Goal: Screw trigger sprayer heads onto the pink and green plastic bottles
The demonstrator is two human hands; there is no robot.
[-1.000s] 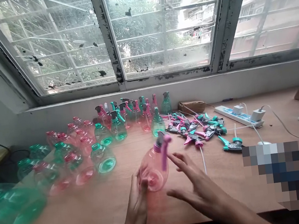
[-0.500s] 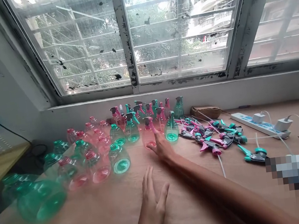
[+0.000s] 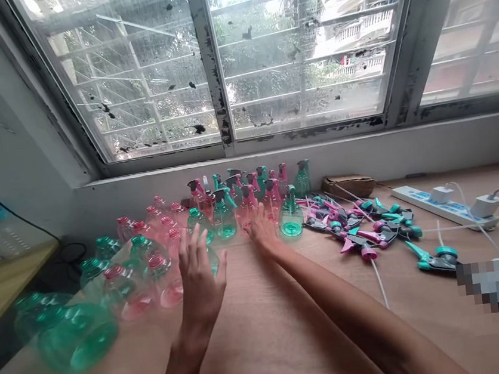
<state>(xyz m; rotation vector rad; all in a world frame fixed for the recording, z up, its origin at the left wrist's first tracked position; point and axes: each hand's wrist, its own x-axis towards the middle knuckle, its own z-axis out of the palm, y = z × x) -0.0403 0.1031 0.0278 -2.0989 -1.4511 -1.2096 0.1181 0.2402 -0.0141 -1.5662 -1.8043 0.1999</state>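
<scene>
— What did we see from the head camera?

— Our left hand [image 3: 200, 279] hung above the brown wooden bench [image 3: 293, 332]. Its fingers were spread and gripped nothing, just in front of the cluster of capless clear pink and green plastic bottles [image 3: 157, 263].

— And our right hand [image 3: 261, 230]?

— It lay stretched out, fingers loosely apart and empty, at the foot of a clear pink plastic spray bottle with a pink trigger [image 3: 246, 205]. That bottle stood upright in the back rows near the wall. We could not tell whether our fingertips touched it.

— What was beside it?

— A clear green trigger bottle [image 3: 291, 217] stood just to the right. Beyond it lay a heap of loose pink and teal trigger heads [image 3: 362, 231] and a white power strip [image 3: 441, 204].
</scene>
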